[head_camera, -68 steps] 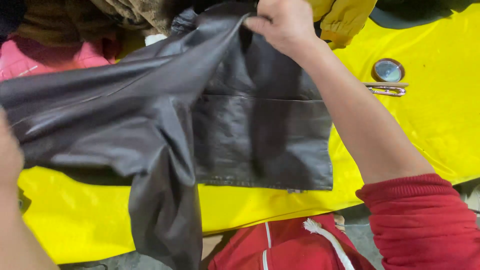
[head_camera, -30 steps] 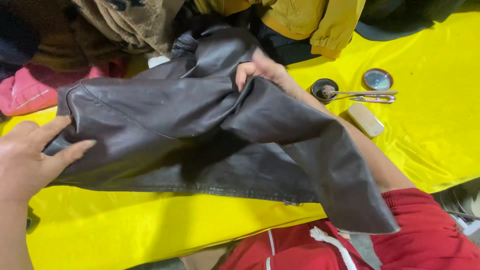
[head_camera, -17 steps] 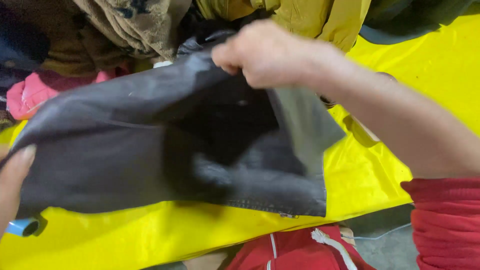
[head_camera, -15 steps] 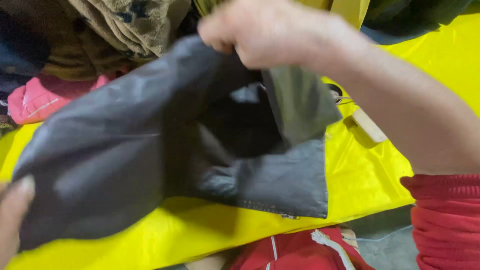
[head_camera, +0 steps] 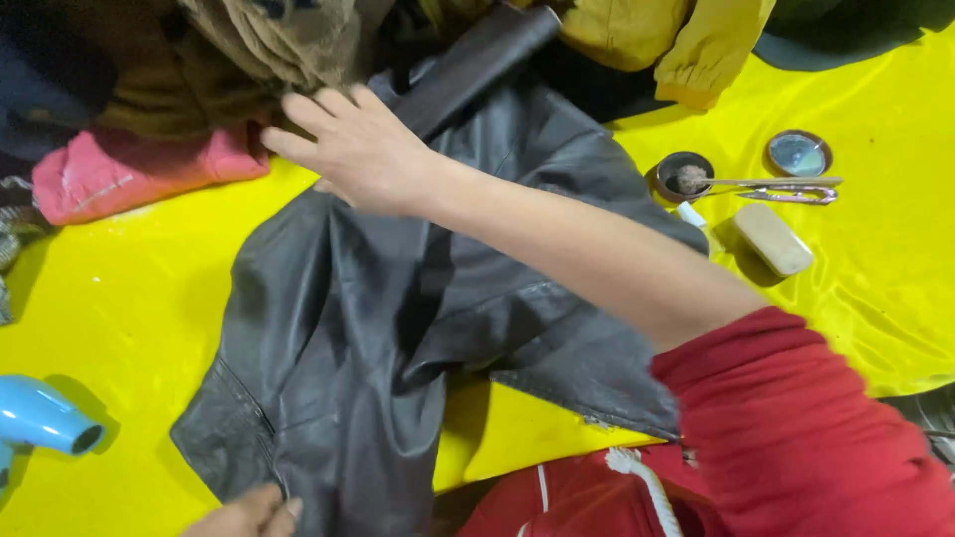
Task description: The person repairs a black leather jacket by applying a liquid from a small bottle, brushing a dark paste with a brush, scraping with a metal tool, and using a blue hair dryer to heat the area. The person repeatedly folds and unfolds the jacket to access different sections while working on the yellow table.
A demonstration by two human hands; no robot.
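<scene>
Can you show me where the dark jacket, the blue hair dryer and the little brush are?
dark leather jacket (head_camera: 398, 338), head view, middle of its body.
blue hair dryer (head_camera: 40, 418), head view, its barrel.
small brush (head_camera: 774, 240), head view, its pale back.

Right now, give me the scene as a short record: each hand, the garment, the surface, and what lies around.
right hand: flat, fingers spread, pressing the top of the dark leather jacket; no closed grip
left hand: only fingertips in view at the bottom edge, touching the jacket's lower hem; grip unclear
jacket: spread out, partly creased, on the yellow sheet
right of jacket: small open tin, round lid, scissors, beige block
left edge: blue hair dryer
top: pile of clothes, pink garment
</scene>
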